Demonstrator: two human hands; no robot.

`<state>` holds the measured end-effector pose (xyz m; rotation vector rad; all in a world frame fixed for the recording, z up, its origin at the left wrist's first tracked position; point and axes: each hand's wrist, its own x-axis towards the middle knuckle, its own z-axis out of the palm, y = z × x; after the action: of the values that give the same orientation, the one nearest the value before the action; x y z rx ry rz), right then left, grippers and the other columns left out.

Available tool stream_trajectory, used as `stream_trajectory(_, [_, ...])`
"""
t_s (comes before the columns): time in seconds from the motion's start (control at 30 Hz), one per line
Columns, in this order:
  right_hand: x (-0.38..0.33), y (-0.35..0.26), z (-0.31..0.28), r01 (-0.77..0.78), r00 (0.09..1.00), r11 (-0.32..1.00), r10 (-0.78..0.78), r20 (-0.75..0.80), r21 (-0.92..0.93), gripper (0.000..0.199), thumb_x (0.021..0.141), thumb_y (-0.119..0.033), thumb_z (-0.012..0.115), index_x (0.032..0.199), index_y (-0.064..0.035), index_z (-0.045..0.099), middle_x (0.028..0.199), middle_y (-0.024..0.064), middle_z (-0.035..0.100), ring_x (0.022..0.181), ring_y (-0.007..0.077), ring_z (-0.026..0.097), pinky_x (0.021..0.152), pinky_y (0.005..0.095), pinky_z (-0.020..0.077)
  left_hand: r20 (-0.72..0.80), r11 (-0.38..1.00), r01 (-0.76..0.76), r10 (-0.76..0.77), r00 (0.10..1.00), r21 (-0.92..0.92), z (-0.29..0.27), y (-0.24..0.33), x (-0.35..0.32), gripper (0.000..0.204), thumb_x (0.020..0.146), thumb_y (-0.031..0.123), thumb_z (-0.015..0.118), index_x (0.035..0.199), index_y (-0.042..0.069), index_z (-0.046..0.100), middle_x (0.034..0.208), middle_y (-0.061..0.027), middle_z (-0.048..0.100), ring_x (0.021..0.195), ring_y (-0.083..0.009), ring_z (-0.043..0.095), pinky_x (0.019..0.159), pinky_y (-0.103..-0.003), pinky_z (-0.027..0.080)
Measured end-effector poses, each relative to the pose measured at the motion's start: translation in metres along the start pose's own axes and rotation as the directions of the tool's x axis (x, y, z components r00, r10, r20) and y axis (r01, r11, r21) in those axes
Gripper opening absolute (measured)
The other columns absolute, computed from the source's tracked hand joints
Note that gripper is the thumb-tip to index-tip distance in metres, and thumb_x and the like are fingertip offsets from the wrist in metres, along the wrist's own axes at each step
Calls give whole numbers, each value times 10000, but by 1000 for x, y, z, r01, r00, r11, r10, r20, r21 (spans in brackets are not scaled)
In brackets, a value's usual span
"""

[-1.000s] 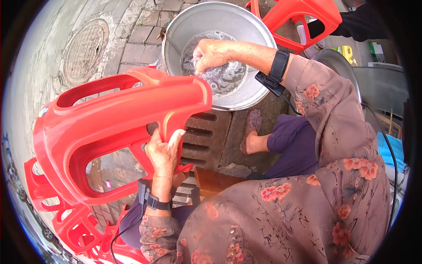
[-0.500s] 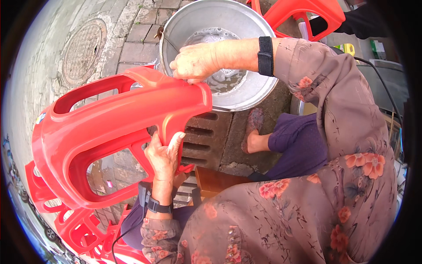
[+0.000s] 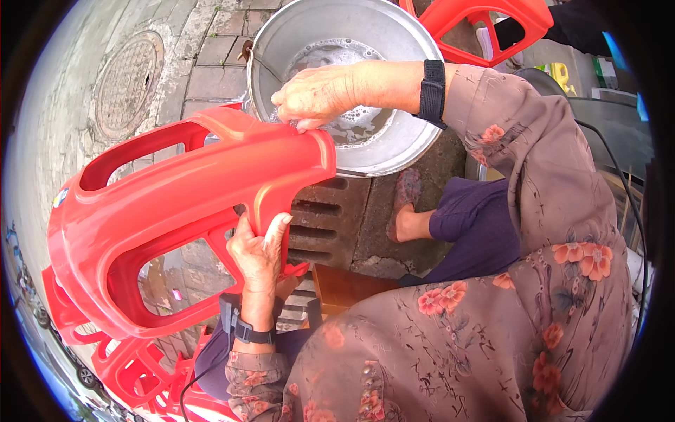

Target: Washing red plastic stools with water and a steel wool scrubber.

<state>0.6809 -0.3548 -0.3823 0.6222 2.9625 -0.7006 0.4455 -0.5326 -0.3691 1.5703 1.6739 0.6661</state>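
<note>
A red plastic stool [image 3: 176, 204] lies tipped on its side in front of me. My left hand [image 3: 260, 250] grips one of its legs from below, thumb up along the edge. My right hand [image 3: 316, 95] rests on the stool's upper edge with fingers curled; whether it holds a cloth I cannot tell. Just behind that hand stands a large metal basin [image 3: 415, 151] with soapy water in it. Both wrists wear dark bands.
A metal drain grate [image 3: 330, 225] lies in the paving under the stool's end. More red stools are stacked at lower left [image 3: 126, 366] and one stands at the top [image 3: 492, 21]. A round manhole cover [image 3: 126, 84] sits upper left. A wooden seat [image 3: 344, 288] is beneath me.
My right hand has come out of the basin's water and moved left onto the stool's upper edge. The left hand keeps its grip on the stool.
</note>
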Motion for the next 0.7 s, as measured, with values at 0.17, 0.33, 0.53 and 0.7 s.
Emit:
stream_trajectory(0.17, [16,-1,0,100,989,980,-78,128,-172,232,749,-211,652,871,-25,586,881,120,561,882,309,586,749,406,476,-25,999,-15,14,1000,-38,2,0,0,408,758,281,778,995,-20,637,829,-110,686,747,-135,611,705,-291,498])
stream_trajectory(0.33, [-11,10,20,-79,988,966,109,-111,245,274,718,-212,648,923,-31,644,887,135,617,871,326,601,763,412,470,0,1000,-14,14,1000,24,0,-1,0,406,764,281,774,995,-24,637,832,-116,686,746,-145,614,711,-288,497])
stream_trajectory(0.53, [3,-8,6,-376,925,845,367,101,380,309,674,-210,661,905,-4,669,843,193,657,847,331,629,754,401,484,-13,1000,-10,10,1000,7,0,-6,-1,391,763,250,777,1003,-25,636,847,-105,688,757,-131,606,721,-284,496])
stream_trajectory(0.7, [-14,36,20,-430,883,545,420,210,720,304,662,-199,665,899,-9,674,829,153,671,877,303,635,761,374,489,-19,1000,4,-4,1000,-10,0,-4,-2,384,761,235,780,1002,-27,636,856,-95,687,767,-118,596,727,-281,493])
